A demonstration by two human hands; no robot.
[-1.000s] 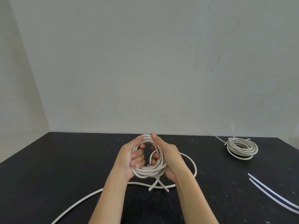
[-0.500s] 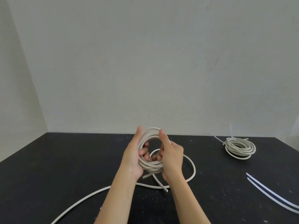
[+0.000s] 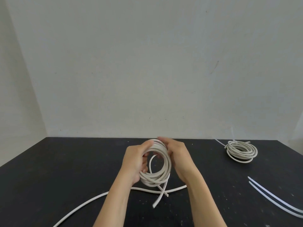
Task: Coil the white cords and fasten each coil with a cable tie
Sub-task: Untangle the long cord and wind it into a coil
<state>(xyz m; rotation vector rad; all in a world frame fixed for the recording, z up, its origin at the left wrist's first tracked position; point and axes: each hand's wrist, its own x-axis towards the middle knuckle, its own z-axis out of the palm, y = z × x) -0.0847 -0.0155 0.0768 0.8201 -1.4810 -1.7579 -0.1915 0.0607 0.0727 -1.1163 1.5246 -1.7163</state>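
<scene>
Left hand (image 3: pixel 135 161) fingers (image 3: pixel 144 169) curl through the coil (image 3: pixel 161 178) above the counter (image 3: pixel 65 169), keeping loops together; right hand (image 3: pixel 180 159) meets its top, grip blurred, cannot tell; cord (image 3: pixel 82 204) trails left, likely wound next.

My two arms, head view. (a) My left grip (image 3: pixel 134 161): a bare hand, its back and thumb in view, the knuckles rounded, short nails showing on two fingertips (image 3: pixel 145 155). (b) My right grip (image 3: pixel 180 159): a bare hand, broad across the back, the ends of its fingers (image 3: pixel 161 138) smeared by blur, so the nails cannot be made out. (c) My left forearm (image 3: pixel 114 199) and right forearm (image 3: pixel 201 194): both bare along all the length in view, slender and smooth, narrowest at the wrist and widening toward the lower edge.
</scene>
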